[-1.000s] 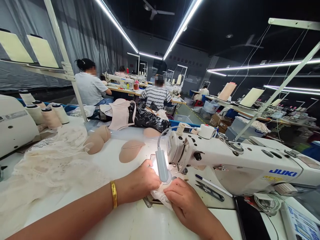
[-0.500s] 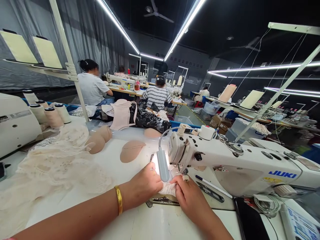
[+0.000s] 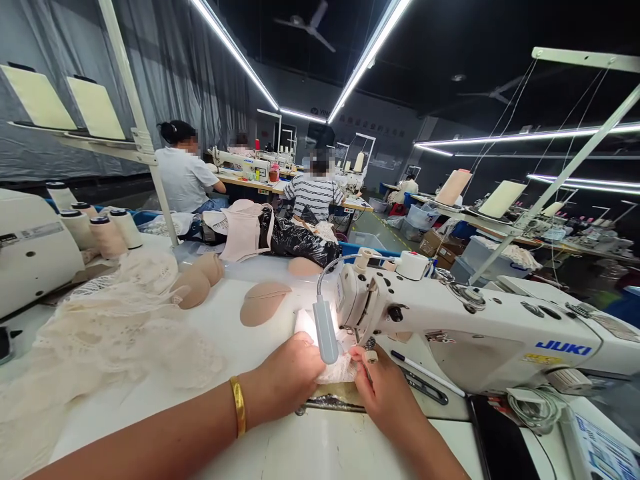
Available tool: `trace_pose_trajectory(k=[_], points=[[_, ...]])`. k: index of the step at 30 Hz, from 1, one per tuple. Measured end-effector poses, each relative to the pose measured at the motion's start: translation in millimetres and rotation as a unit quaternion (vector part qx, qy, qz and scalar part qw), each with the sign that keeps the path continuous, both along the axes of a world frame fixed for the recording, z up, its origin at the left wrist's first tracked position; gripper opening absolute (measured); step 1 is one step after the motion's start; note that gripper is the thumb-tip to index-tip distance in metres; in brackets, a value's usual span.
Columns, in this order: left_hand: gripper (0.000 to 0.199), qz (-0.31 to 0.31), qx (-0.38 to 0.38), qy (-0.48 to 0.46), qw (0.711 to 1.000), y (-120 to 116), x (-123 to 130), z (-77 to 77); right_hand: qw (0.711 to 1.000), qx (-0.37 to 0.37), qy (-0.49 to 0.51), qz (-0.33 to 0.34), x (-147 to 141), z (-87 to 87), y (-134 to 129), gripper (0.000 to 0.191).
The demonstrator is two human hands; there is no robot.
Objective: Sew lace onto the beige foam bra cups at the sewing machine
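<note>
Under the lit grey lamp [image 3: 326,330], a piece of pale lace fabric [image 3: 336,373] lies at the needle area of the white sewing machine [image 3: 440,320]. My left hand [image 3: 294,373], with a gold bangle at the wrist, is closed on the fabric's left edge. On the other side my right hand [image 3: 383,383] pinches the lace near the presser foot, which is partly hidden by the lamp and fingers. A beige moulded cup [image 3: 264,303] lies beyond my left hand.
Cream lace [image 3: 120,333] is heaped on the left. Thread cones [image 3: 107,237] stand behind it. A pen [image 3: 427,373], black snips [image 3: 425,387] and a dark phone-like object [image 3: 500,437] lie at right. Two more cups [image 3: 197,283] and a black plastic bag [image 3: 300,240] are farther back.
My left hand has shifted slightly down and its fingers have curled in more, showing more white fabric beyond it. My right hand has moved slightly right.
</note>
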State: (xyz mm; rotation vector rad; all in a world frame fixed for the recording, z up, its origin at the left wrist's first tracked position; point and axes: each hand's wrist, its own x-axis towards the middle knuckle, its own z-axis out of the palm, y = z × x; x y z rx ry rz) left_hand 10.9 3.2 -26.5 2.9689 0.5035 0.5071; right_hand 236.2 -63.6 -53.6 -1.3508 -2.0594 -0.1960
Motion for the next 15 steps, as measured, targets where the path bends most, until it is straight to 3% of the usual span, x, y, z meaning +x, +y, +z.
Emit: trace_pose_trajectory(k=[4, 9, 13, 15], points=[[0.004, 0.036, 0.005, 0.003, 0.999, -1.6, -8.7, 10.3, 0.999, 0.040, -0.029, 0.022, -5.2, 5.0, -5.8, 0.041], [0.017, 0.083, -0.036, 0.022, 0.996, -6.7, -7.5, 19.3, 0.992, 0.032, -0.053, 0.109, -18.9, 17.1, -18.3, 0.057], [0.026, 0.009, -0.081, 0.036, 0.996, -13.5, -13.6, 31.5, 0.987, -0.011, -0.070, 0.142, -24.1, 20.0, -21.0, 0.061], [0.023, -0.003, -0.070, 0.064, 0.995, -15.4, -18.7, 32.9, 0.989, -0.039, -0.066, 0.125, -23.1, 16.6, -18.8, 0.053]])
